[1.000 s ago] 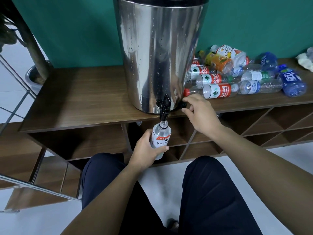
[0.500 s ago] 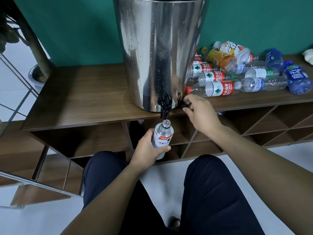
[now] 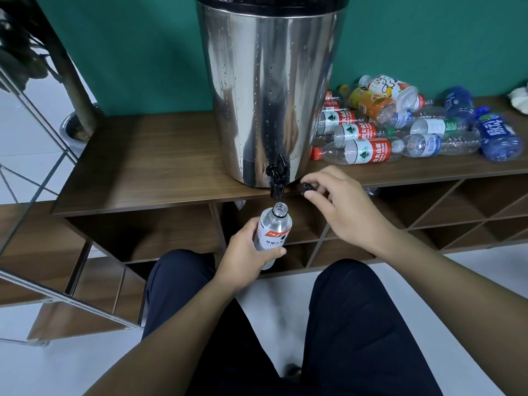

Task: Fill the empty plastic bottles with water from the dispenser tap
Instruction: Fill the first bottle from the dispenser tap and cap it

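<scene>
The left hand (image 3: 245, 252) grips a clear plastic bottle (image 3: 273, 232) round its labelled body, fingers and thumb curled about it. The bottle sits just below the tap (image 3: 276, 178) of the steel dispenser (image 3: 268, 90), its open mouth a little under the spout and its long axis leaning slightly, neck tipped up toward the tap. No stream shows between spout and mouth, and the bottle looks clear through; whether it holds water cannot be told from this view.

The right hand (image 3: 340, 204) is just right of the tap, at the front edge of the counter (image 3: 143, 167). Its fingertips pinch a small black cap (image 3: 308, 187), which seems to belong to the held bottle. The cap lies up and to the right of the bottle mouth, so the right hand is the nearer one for bringing it down onto the neck, likely the next step.

Further right of the dispenser, a heap of capped bottles (image 3: 400, 130) lies on its sides on the counter; most look see-through and probably empty, so much of the filling appears left to do.
</scene>
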Demonstrator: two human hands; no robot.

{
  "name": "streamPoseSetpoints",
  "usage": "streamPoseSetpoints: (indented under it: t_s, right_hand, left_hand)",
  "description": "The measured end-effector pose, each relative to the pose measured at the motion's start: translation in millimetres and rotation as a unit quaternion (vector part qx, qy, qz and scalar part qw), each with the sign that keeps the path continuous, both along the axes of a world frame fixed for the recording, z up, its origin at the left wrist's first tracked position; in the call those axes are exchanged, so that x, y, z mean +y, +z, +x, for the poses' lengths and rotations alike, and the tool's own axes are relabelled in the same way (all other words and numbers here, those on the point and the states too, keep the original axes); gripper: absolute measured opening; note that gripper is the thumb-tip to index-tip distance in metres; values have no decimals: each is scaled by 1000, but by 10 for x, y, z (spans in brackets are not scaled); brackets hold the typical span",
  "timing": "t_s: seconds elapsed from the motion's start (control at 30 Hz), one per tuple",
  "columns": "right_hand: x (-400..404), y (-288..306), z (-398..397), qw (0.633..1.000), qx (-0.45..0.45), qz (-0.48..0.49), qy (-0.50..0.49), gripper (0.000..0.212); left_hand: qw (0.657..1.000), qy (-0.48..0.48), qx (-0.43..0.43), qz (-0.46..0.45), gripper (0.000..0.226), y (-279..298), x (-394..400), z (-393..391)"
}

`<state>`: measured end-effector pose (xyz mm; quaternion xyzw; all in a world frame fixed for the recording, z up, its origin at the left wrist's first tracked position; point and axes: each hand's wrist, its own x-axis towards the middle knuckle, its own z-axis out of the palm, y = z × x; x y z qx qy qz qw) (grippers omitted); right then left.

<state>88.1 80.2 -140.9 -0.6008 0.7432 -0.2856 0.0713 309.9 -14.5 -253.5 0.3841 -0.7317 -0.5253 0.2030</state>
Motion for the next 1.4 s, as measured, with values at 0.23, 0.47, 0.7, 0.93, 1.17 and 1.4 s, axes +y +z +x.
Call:
streamPoseSetpoints:
  t_s: [0.23,0.47,0.7,0.93,1.17,1.4]
  right_hand:
    - [217,359,500,996,31,5,88,36]
    - [64,773,698,986,91,-2,139,36]
    - [-269,1322,793,946,201,11,255,37]
    - [-600,1757,969,932,219,9,290,36]
    - [-902,1950,1104,909,218,-9,355,35]
    - [-1424,1898,1210,916,210,-19,341,35]
  left_hand:
    - [999,17,46,-12,67,282,168,169]
    - [997,22,66,-43,63,715,197,374]
    - [995,27,62,-77,58,1112,-10,653]
    - [993,41,83,-74,57,1358,-213,872]
    - [993,7,90,-76,57,1601,-517,1149]
    - [990,70,97,-81,53,1579,-884,1180]
